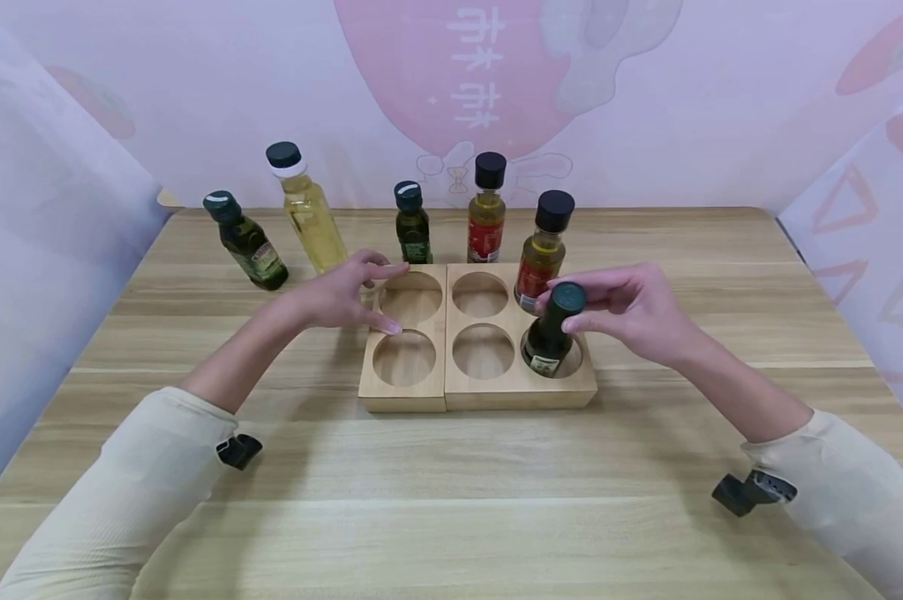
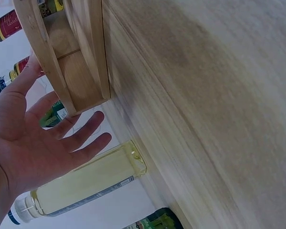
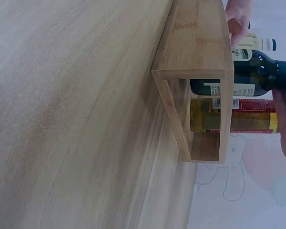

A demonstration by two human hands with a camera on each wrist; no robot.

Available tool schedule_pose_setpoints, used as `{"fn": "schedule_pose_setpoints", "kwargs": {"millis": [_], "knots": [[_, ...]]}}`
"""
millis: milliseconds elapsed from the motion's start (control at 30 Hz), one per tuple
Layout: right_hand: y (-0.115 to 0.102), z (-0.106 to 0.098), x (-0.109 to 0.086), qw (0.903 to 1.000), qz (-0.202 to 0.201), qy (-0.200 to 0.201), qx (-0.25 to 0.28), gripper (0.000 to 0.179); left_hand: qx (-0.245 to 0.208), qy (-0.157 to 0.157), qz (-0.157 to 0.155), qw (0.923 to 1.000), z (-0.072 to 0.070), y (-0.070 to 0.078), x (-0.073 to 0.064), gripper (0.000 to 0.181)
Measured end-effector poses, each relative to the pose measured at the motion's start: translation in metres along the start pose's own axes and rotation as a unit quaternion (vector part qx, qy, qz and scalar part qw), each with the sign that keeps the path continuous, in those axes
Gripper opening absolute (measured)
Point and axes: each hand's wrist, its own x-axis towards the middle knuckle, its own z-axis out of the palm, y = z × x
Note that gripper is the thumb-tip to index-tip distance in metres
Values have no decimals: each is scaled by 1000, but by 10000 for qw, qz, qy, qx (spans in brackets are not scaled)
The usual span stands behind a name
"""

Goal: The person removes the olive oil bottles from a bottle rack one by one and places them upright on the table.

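Observation:
My right hand (image 1: 631,312) pinches a dark green bottle (image 1: 547,337) by its neck, just under the cap. The bottle leans slightly, its lower part inside the front right hole of a wooden bottle rack (image 1: 406,400). In the right wrist view, the base of this dark bottle (image 3: 250,74) shows within the rack's open side, above the rack's floor. My left hand (image 1: 342,292) touches the rack's left end with fingers spread. A red-labelled oil bottle (image 1: 539,258) stands in the back right hole, beside my right fingertips.
Behind the rack stand another red-labelled bottle (image 1: 486,212) and a small green bottle (image 1: 412,225). To the left are a tall clear bottle of yellow oil (image 1: 314,221) and a small dark green bottle (image 1: 248,246). A patterned backdrop (image 1: 271,75) rises behind the table.

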Motion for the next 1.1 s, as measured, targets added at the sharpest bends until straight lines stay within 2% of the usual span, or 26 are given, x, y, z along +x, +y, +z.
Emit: {"fn": "schedule_pose_setpoints", "kwargs": {"millis": [300,667,1100], "knots": [[-4,-2,-1,9990,-145,402,114,39,47,-42,49,10000,0,1,-1,96],[-9,-6,-3,9961,-257,543,640,34,3,-59,43,10000,0,2,1,95],[-17,-14,-1,9871,-434,797,1318,35,48,-71,36,10000,-1,3,1,95]]}}
